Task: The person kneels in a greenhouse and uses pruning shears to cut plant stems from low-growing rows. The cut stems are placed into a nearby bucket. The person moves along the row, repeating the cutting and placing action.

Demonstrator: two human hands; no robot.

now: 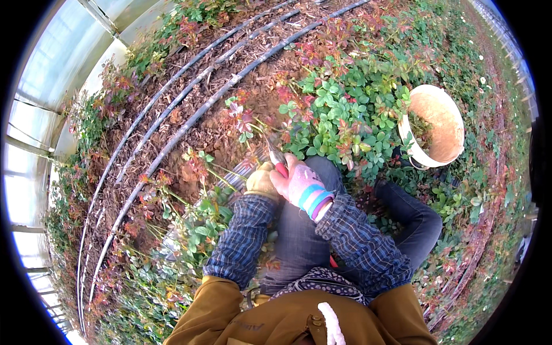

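Note:
My right hand [300,183], in a pink glove with a blue and white cuff, grips red-handled pruning shears [278,160]. The shears' metal blades point up and away, toward the lower stems of a rose plant [246,122] with reddish leaves. Right beside it, my left hand [261,180] in a yellowish glove is closed. A green rose stem [231,174] runs into it from the left; the fingers are mostly hidden. Both hands are close together above my left knee, with checked sleeves over the forearms.
A white bucket [441,123] with some clippings inside stands tilted among leaves at the right. Dense green rose bushes [333,109] grow just ahead. Dark irrigation pipes [190,122] curve along the mulched soil at the left, beside a translucent greenhouse wall [57,63].

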